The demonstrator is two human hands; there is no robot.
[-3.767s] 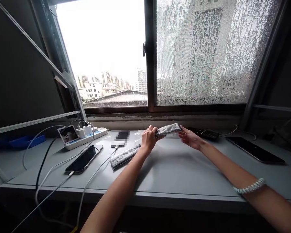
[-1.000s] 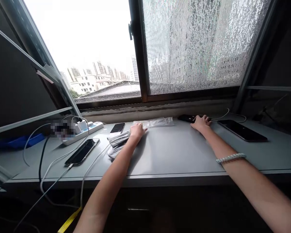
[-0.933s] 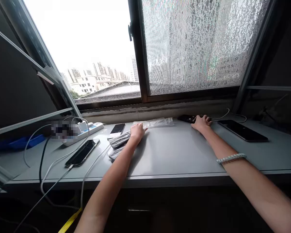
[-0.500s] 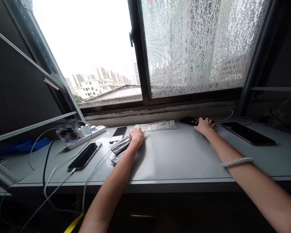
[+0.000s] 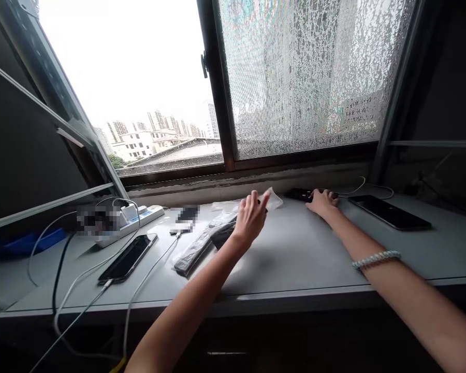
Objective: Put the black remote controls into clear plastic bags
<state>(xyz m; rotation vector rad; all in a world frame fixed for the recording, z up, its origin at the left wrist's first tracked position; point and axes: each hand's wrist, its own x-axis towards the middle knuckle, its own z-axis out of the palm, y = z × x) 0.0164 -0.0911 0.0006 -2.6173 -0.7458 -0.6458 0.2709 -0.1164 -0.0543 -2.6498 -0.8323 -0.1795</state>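
My left hand (image 5: 251, 217) is raised over the desk, its fingers partly spread around a black object (image 5: 222, 236) that shows on both sides of the hand. What that object is stays unclear. Beside it lies a long dark packet (image 5: 196, 254) in clear wrapping, slanting across the desk. Clear plastic (image 5: 274, 200) sticks up just behind my left fingers. Further right, my right hand (image 5: 323, 202) curls over the right end of a black device (image 5: 298, 194) with small light marks, near the window wall.
On the left a phone (image 5: 128, 259) is plugged into a white cable, near a white power strip (image 5: 149, 213). A large dark tablet-like slab (image 5: 390, 211) lies on the right. Several cables hang over the desk's front edge (image 5: 295, 295). A window frame (image 5: 227, 150) rises behind.
My left hand has moved right and lifted, its fingers loosening from a fist. The dark packet has shifted and now lies longer in view. My right hand stays on the black device.
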